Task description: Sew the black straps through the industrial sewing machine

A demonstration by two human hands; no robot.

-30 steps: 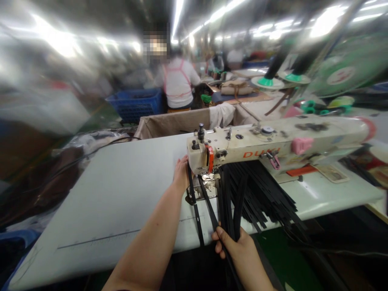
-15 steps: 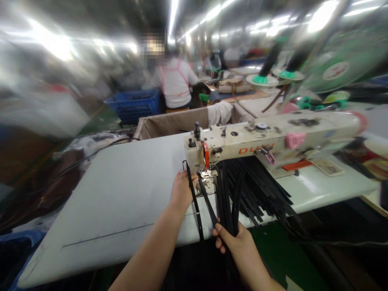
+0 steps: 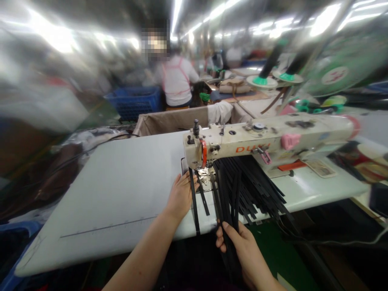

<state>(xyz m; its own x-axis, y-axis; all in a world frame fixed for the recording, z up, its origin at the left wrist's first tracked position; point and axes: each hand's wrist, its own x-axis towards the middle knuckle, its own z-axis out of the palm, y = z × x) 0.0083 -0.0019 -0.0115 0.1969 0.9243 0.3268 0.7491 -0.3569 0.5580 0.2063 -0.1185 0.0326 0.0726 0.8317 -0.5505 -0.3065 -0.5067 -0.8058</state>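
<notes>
Pale tabletop [image 3: 115, 182], center-left, ruler marking [image 3: 109, 227] near front edge. Hands apart: right hand [image 3: 239, 242] clamped on black strips [image 3: 224, 198], lower center; left hand [image 3: 180, 196] beside sewing machine [image 3: 221, 146] (gripping or just resting, can't tell). Blurred workshop behind; blue crate [image 3: 136, 104], co-worker [image 3: 178, 85] upper center.

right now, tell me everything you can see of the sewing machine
The sewing machine stands upright on the pale table, with a cream, metal-looking body. It bears orange lettering, a pink piece and, near one end, an orange part; a metal plate lies below. Black strips lie partly beneath it. Whether the left hand touches it is unclear.
</notes>
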